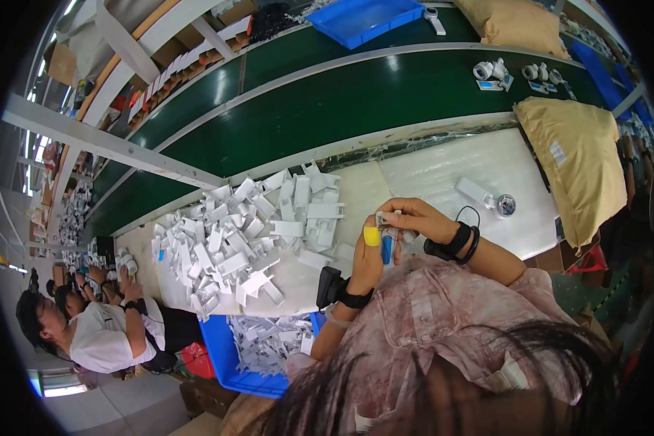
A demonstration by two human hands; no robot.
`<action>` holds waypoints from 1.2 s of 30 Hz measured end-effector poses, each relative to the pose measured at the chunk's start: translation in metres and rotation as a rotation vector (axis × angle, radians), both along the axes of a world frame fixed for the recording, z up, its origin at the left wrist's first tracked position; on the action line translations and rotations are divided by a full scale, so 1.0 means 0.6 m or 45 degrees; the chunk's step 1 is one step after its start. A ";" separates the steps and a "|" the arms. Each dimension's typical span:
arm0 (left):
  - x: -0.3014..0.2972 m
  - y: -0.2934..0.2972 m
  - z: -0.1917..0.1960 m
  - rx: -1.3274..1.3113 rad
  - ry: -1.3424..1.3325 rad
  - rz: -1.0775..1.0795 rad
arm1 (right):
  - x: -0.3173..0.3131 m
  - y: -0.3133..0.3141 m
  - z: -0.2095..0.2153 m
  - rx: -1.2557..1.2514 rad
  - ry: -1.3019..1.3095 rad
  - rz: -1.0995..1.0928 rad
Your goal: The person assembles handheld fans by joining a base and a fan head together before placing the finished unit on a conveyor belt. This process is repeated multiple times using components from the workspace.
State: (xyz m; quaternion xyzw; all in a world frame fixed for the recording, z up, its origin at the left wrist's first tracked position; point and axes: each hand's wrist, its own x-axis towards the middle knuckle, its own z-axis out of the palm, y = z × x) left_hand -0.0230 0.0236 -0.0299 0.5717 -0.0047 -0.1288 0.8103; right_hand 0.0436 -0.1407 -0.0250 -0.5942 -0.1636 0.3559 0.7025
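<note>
Both of my hands are closed around a small white plastic piece with a blue part inside, close to my body. My left hand, with yellow tape on a finger, grips it from the left. From the right my right hand pinches its upper end with thumb and finger. My fingers hide much of the piece. Left of my hands, a heap of white plastic housings covers the worktable. To the right lies a white device with a round head.
Below the table edge a blue bin holds more white parts. A green conveyor runs behind, carrying a blue tray and white round-headed devices. A brown paper sack stands right. A co-worker is at the left.
</note>
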 end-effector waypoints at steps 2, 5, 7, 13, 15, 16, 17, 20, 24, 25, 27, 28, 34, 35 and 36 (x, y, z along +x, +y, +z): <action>0.000 0.001 -0.005 0.015 -0.039 0.004 | -0.004 0.003 0.007 0.001 -0.004 0.017; -0.002 0.000 -0.013 0.029 -0.100 0.024 | -0.013 0.010 0.021 0.078 0.059 0.027; -0.002 -0.001 -0.010 0.029 -0.123 0.038 | -0.021 0.015 0.022 0.153 0.127 0.020; -0.005 0.000 -0.013 -0.140 -0.031 0.082 | -0.043 0.020 0.036 -0.116 -0.212 -0.099; -0.005 0.001 -0.011 -0.093 -0.068 0.073 | -0.048 0.021 0.032 -0.503 -0.733 -0.203; -0.003 0.002 -0.011 -0.094 -0.068 0.072 | -0.048 0.020 0.030 -0.504 -0.733 -0.204; 0.000 0.004 -0.011 -0.087 -0.051 0.041 | -0.047 0.019 0.025 -0.484 -0.653 -0.171; 0.000 0.001 0.000 -0.118 0.008 0.023 | -0.036 0.004 0.007 -0.347 -0.627 -0.102; 0.000 0.004 -0.004 -0.207 0.047 0.042 | -0.021 -0.035 -0.034 -0.102 -0.530 0.064; 0.001 0.005 -0.005 -0.209 0.049 0.041 | -0.024 -0.041 -0.042 -0.105 -0.529 0.064; 0.003 0.007 -0.006 -0.219 0.065 0.047 | -0.033 -0.050 -0.052 -0.010 -0.133 0.042; 0.003 0.008 -0.007 -0.219 0.066 0.051 | -0.034 -0.053 -0.052 -0.010 -0.131 0.047; 0.009 0.023 -0.010 -0.137 -0.060 0.094 | -0.026 -0.082 -0.032 0.051 -0.256 -0.360; 0.010 0.024 -0.008 -0.110 -0.024 0.034 | -0.021 -0.082 -0.016 0.050 -0.257 -0.362; 0.011 0.023 -0.005 -0.083 0.012 -0.026 | -0.014 -0.081 0.001 0.060 -0.316 -0.452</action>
